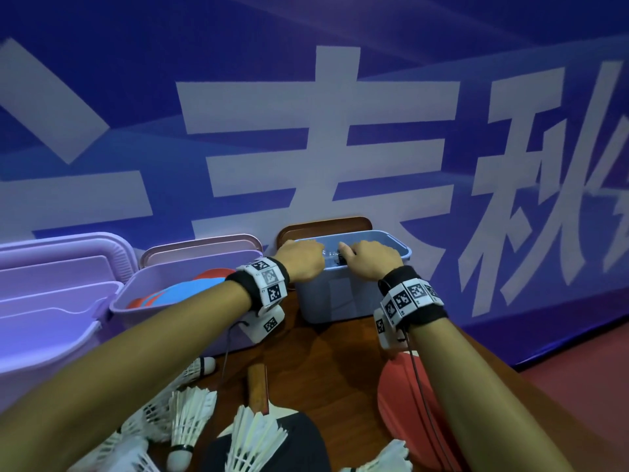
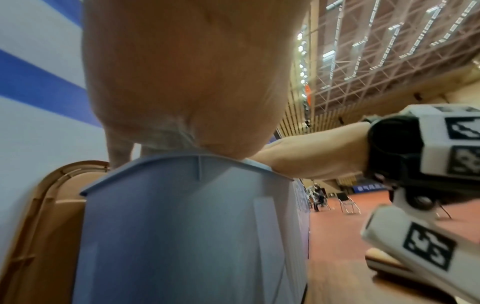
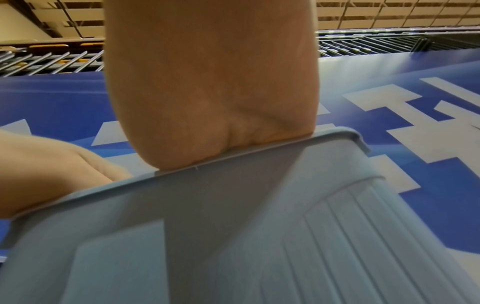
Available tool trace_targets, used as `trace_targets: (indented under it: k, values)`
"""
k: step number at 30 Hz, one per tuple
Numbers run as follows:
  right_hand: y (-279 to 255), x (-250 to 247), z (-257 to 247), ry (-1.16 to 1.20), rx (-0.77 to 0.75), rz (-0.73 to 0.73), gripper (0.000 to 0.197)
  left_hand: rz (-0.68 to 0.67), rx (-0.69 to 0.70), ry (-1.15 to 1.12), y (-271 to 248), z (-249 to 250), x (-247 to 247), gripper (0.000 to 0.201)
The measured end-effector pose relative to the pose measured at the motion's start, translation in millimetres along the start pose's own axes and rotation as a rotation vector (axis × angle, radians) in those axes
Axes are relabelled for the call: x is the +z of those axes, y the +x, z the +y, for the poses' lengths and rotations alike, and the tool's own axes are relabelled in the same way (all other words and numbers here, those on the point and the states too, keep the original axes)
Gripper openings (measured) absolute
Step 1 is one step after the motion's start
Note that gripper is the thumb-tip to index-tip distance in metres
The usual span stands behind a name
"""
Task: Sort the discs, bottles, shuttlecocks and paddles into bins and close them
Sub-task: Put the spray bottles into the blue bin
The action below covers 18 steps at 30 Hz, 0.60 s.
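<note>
Both my hands are over the near rim of the blue-grey bin (image 1: 343, 294), which stands against the banner (image 1: 306, 131) with its brown lid (image 1: 323, 223) propped behind it. My left hand (image 1: 301, 258) curls down into the bin — on what, I cannot tell. My right hand (image 1: 371, 258) is closed on a clear bottle (image 1: 332, 258) with a dark cap, inside the bin. To the left, the lilac bin (image 1: 153, 301) holds red and blue discs (image 1: 170, 291). Near me on the wooden table (image 1: 326, 352) lie shuttlecocks (image 1: 190, 413) and paddles (image 1: 401, 393)
</note>
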State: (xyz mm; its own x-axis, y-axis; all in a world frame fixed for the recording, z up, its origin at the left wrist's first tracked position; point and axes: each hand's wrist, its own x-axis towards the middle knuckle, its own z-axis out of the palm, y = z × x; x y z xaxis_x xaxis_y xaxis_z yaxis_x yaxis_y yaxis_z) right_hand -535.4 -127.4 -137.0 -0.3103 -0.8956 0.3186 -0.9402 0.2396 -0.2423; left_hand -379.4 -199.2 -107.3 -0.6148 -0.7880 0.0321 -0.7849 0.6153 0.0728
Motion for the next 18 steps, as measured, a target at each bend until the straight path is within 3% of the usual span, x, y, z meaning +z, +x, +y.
trace_targets:
  k: [5, 9, 12, 15, 18]
  values:
    - [-1, 0, -1, 0.025, -0.034, 0.068, 0.044, -0.063, 0.037, 0.034, 4, 2, 2, 0.041]
    - [-2, 0, 0, -0.002, 0.012, 0.037, 0.057, -0.143, 0.058, 0.133, 7, -3, 4, 0.050]
    - [-5, -3, 0, -0.008, 0.025, 0.039, 0.054, -0.169, 0.077, 0.178, 6, -6, 5, 0.052]
    - [-6, -6, -1, 0.051, 0.013, 0.027, 0.042, -0.119, 0.087, 0.188, -2, -5, -2, 0.054]
    - [-8, -19, -3, 0.147, 0.001, -0.009, 0.030, 0.061, 0.122, 0.113, -13, -4, -11, 0.055]
